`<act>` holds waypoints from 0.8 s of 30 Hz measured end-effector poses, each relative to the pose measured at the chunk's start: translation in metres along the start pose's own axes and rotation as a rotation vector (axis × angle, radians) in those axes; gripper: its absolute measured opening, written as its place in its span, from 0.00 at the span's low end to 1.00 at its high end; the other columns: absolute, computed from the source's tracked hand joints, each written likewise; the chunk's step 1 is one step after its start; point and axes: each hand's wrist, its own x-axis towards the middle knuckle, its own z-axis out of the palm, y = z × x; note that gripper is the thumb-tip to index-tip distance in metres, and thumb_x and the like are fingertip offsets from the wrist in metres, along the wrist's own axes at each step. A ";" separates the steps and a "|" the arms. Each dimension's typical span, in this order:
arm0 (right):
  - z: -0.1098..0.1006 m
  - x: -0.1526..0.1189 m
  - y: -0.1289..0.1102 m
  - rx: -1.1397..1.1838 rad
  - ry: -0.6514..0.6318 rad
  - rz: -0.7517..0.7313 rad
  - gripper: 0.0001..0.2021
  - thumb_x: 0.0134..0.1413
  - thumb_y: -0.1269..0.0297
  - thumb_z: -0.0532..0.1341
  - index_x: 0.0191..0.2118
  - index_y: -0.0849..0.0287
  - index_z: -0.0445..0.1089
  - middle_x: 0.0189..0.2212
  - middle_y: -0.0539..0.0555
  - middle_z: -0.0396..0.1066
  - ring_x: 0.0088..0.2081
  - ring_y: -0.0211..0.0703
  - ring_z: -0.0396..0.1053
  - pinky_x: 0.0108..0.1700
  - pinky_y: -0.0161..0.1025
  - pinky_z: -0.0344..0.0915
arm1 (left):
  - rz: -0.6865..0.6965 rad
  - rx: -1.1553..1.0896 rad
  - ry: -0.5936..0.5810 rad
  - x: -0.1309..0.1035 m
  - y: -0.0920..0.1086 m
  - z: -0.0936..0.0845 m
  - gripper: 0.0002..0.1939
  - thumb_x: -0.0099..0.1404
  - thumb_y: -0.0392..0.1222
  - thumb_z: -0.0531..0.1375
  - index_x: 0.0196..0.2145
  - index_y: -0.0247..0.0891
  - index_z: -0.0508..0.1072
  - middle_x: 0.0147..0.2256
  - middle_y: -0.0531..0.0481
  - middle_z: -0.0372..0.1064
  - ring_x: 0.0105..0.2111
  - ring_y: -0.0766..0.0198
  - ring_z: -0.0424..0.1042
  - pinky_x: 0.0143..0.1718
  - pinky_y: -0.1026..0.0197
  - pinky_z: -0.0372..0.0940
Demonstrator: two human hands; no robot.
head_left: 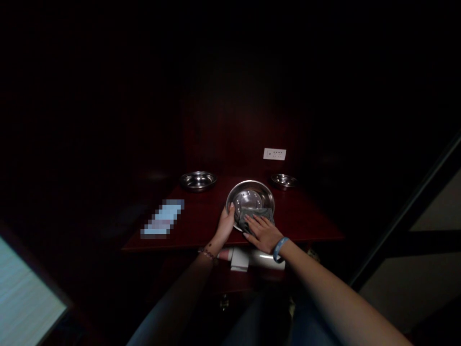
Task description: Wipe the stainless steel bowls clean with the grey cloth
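A shiny metal bowl (248, 197) is tilted up above the front part of a dark red shelf (201, 223), its inside facing me. My left hand (225, 223) grips the bowl's left rim, the thumb over the edge. A grey-green cloth (264, 215) lies against the lower right inside of the bowl. On the cloth rests my right hand (263, 233), its fingers spread and pressing it flat to the metal. The bowl's underside and most of my left fingers are hidden.
Further back stand a wide metal bowl (198, 180) at left and a smaller one (284, 180) at right. A white socket panel (274, 154) is on the back wall. A blurred pale sheet (163, 219) lies at left. Below the shelf edge are white objects (239, 259).
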 end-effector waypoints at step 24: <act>-0.003 0.025 -0.058 0.017 0.075 0.527 0.34 0.69 0.55 0.43 0.70 0.76 0.49 0.70 0.72 0.45 0.72 0.60 0.41 0.70 0.63 0.36 | -0.042 -0.073 0.031 0.002 -0.009 -0.003 0.24 0.64 0.50 0.58 0.54 0.36 0.68 0.54 0.41 0.72 0.55 0.54 0.70 0.60 0.53 0.62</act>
